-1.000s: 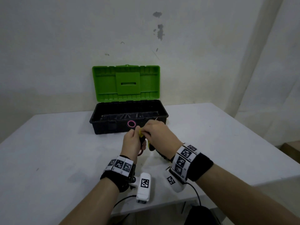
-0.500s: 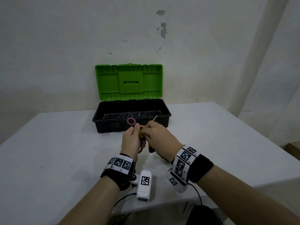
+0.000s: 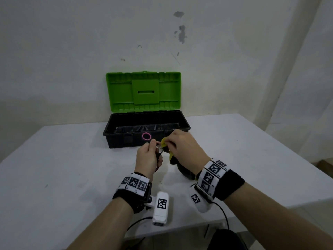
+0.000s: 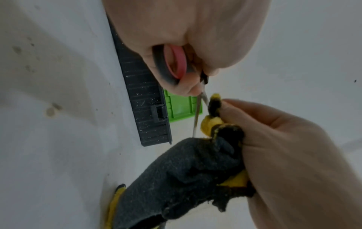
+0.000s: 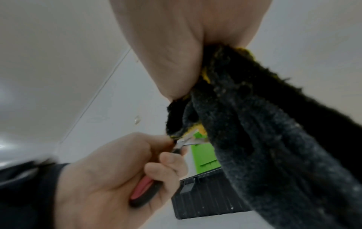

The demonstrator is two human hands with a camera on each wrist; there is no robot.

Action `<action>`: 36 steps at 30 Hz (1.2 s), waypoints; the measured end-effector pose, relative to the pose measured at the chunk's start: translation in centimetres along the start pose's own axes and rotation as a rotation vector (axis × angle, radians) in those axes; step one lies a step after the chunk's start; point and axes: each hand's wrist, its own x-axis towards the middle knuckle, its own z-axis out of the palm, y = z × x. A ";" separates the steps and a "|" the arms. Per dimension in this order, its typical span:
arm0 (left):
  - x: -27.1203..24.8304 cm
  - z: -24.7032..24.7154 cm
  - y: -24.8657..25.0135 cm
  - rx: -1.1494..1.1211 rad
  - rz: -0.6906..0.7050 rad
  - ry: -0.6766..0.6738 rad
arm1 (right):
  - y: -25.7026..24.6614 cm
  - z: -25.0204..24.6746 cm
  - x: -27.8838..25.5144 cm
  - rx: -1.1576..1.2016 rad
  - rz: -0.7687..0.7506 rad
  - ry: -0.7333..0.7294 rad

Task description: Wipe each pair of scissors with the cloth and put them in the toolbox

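Gripping the scissors (image 3: pixel 159 152), the left hand (image 3: pixel 147 156) stays put; right hand (image 3: pixel 185 147) slid its clutched cloth (image 3: pixel 180 166) tipward.

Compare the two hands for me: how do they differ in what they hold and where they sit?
The left hand grips the scissors by their black-and-pink handles; the right hand bunches the dark grey and yellow cloth. The left hand sits nearer the person, the right hand closer to the toolbox. The cloth trails below the right hand. Both hover above the table, meeting at the blades.

Probably a bare workroom: scuffed plaster wall (image 3: pixel 72 51), plain white table (image 3: pixel 63 168), open toolbox (image 3: pixel 146 129).
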 end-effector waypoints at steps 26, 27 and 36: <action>2.0 -3.3 -0.1 0.362 0.134 -0.199 | 4.6 -0.3 -0.7 0.665 0.522 0.151; 2.0 -3.5 -0.2 0.386 0.146 -0.203 | 4.6 -0.4 -0.6 0.765 0.579 0.161; 2.1 -4.0 0.1 0.502 0.183 -0.237 | 4.2 -1.1 -1.0 1.070 0.595 0.008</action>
